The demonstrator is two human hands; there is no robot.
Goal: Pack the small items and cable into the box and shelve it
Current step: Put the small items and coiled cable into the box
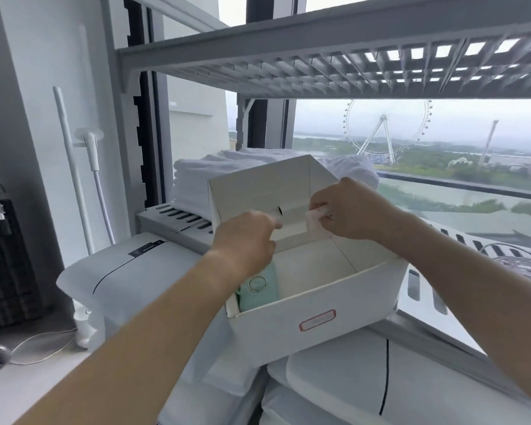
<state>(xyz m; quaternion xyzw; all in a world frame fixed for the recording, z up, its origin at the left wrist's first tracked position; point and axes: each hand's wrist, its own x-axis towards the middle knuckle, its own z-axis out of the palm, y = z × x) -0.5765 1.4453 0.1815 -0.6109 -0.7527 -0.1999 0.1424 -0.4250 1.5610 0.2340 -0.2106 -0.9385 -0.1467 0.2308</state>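
An open white cardboard box with a red-outlined label rests on white packed bundles in front of the shelf, its lid standing up at the back. A mint-green item with a round ring on it lies in the box's left side. My left hand reaches over the box's left wall and pinches the inner flap. My right hand pinches the same flap's right end. A coiled clear cable lies on the shelf at the right.
A grey slotted shelf holds folded white towels behind the box; another slatted shelf runs overhead. White wrapped bundles sit below. A black case stands at the left, a window behind.
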